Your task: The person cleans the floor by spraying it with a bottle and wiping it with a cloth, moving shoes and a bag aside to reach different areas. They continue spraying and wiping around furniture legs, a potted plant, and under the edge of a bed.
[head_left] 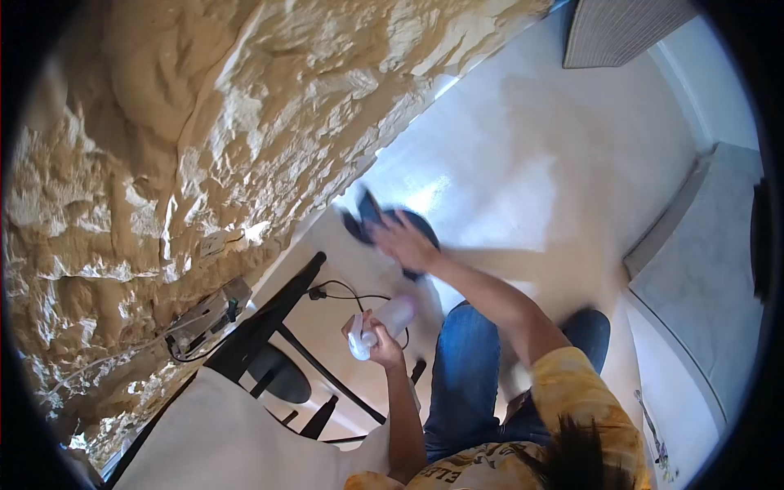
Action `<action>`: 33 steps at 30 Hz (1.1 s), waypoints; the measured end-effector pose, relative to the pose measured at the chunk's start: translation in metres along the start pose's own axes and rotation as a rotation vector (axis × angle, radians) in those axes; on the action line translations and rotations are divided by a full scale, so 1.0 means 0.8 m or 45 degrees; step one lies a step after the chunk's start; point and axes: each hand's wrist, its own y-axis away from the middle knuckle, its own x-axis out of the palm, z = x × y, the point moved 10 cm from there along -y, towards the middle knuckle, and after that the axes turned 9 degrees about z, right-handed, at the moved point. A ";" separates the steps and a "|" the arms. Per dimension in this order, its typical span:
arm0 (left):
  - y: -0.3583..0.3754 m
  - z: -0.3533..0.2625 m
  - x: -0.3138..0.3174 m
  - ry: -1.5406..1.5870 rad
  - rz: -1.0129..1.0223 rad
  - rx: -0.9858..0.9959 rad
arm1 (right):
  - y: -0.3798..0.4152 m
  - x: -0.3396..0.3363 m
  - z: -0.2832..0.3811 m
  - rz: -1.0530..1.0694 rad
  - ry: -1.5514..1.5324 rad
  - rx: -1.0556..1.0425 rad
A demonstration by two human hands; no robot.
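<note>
**K:** Two hands up. Status?

**R:** Nearest is the left hand [377, 343]. Its fingers [367, 336] are wrapped tight round a white bottle [392, 318], held in the air above the knees. It looks like a spray bottle, but the nozzle is too blurred to confirm.

**K:** Right?

**R:** The right hand [406, 242] is further out with the arm stretched. A dark blue cloth [369, 214] sits under and just past its fingers, low near the pale floor [531, 147]. With the motion blur I can't tell if the fingers are spread flat on it or pinching it.

**K:** Step?

**R:** My read is a wiping pass with the cloth, bottle parked in reserve.

**K:** Next move needs?

**R:** Steady palm pressure on the cloth. For any spraying, the bottle has to come forward, nozzle pointing away from the cloth hand.

**K:** Surroundings?

**R:** A black frame [278, 318] and a cable [343, 290] are just left of the bottle hand. A rough stone wall [204, 122] is beyond them, well past both hands.
</note>
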 end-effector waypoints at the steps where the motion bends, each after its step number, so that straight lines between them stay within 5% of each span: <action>1: 0.004 0.007 -0.003 -0.016 -0.014 0.018 | 0.041 0.020 0.022 0.122 -0.025 -0.089; 3: 0.018 0.030 -0.014 -0.073 -0.054 0.049 | 0.062 0.032 0.038 0.333 -0.110 -0.175; 9: 0.019 0.032 -0.029 0.063 -0.131 0.030 | -0.087 -0.003 0.009 -0.157 -0.001 0.004; 13: 0.011 0.049 -0.034 0.077 -0.215 -0.045 | 0.030 -0.001 0.019 0.082 0.129 -0.088; 15: 0.013 0.064 -0.039 0.126 -0.225 -0.148 | 0.092 0.012 -0.009 0.516 0.118 0.100; 17: 0.017 0.058 -0.042 0.047 -0.192 -0.033 | 0.104 -0.033 -0.016 0.331 0.287 0.111; 19: 0.016 0.054 -0.042 0.026 -0.190 0.051 | 0.101 -0.039 -0.041 0.690 -0.302 0.581; 22: 0.019 0.049 -0.040 0.055 -0.213 0.057 | 0.064 -0.086 -0.034 0.511 -0.644 0.713; 23: 0.018 0.052 -0.039 0.058 -0.209 0.036 | 0.042 -0.111 -0.023 0.586 -0.650 0.655; 25: 0.019 0.058 -0.040 0.033 -0.180 0.035 | 0.017 -0.144 -0.028 0.046 0.107 0.424; 31: 0.018 0.055 -0.042 0.106 -0.246 0.105 | 0.020 -0.038 -0.012 0.245 0.182 -0.079; 33: 0.023 0.042 -0.036 0.045 -0.205 0.170 | -0.038 -0.037 -0.006 0.079 0.171 -0.115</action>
